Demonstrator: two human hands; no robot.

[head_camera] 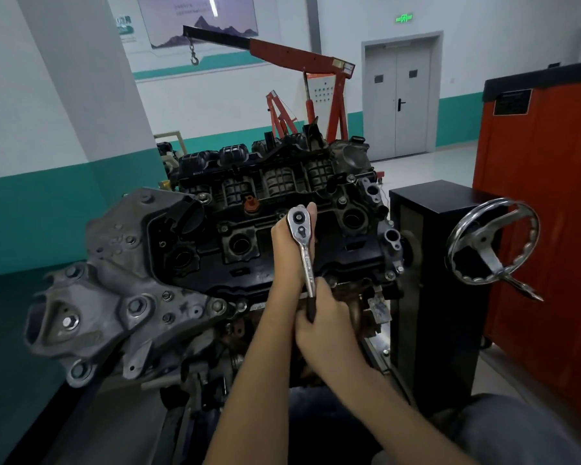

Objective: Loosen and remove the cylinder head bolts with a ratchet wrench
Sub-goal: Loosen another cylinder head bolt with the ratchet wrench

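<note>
Ratchet wrench [306, 260] noted at centre of frame, over the black engine cover [208, 276]. Its head is uppermost and its handle runs down towards lower centre.

Left hand [287, 250] is wrapped round the wrench head from behind, with one fingertip showing past the head's right edge. Right hand [326, 320] is clamped on the dark grip at the handle end, fingers closed round it.

The socket and the bolt beneath the head are hidden by the left hand, so which bolt is engaged cannot be told. One seated bolt [341, 200] is seen just up and right of the wrench head.

Handling, as judged:
- The wrench is taken to be steel and rigid, and its polished shank is likely slippery.
- It is best held at the dark grip for leverage, with the head steadied so the socket stays square.
- The bolts are expected to be tight and to break free abruptly; once loose they are small and easily lost into the cover recesses.
- The engine is judged heavy and unlikely to shift under the pull.

A handwheel [488, 253] is noted at right of frame
</note>
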